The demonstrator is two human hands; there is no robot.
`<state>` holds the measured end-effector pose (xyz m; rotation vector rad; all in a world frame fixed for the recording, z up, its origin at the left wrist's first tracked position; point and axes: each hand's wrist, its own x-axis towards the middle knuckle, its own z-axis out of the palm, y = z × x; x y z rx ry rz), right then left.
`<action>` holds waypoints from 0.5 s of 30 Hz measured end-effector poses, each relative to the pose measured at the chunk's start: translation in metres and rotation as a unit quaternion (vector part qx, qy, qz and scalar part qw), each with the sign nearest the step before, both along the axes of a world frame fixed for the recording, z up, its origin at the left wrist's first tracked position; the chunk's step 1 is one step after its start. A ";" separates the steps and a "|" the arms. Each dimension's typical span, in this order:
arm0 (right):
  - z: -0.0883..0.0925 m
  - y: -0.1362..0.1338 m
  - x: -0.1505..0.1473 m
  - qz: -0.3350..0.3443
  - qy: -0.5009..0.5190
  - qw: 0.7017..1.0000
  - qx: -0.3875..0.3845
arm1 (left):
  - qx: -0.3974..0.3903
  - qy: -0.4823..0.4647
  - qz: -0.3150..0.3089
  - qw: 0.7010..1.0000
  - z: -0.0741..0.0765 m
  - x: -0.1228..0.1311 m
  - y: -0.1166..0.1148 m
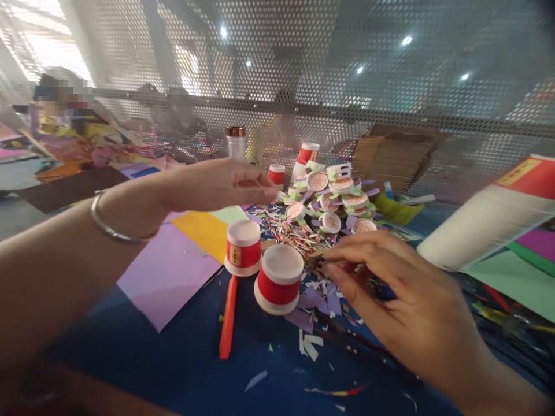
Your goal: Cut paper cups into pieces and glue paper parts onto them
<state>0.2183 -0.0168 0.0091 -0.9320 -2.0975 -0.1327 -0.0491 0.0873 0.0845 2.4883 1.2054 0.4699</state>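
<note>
Left arm: bare, enters from the lower left and reaches across toward the middle, held raised.
Left wrist: roughly straight, palm turned down.
Left grip (219,184): fingers (260,184) stretched forward and drawn together, thumb tucked beneath against them; whether anything sits between them cannot be told.
Right arm: bare, enters from the lower right corner, angled up and leftward.
Right grip (390,286): back of the hand to the camera, held low, fingers curled down, thumb and forefinger tips pinched close.
Spacing: well apart, the left higher.
</note>
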 end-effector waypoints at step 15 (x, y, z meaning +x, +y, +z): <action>0.008 -0.001 0.008 0.028 -0.046 0.997 -0.063 | 0.136 0.008 -0.102 0.985 -0.032 0.029 -0.072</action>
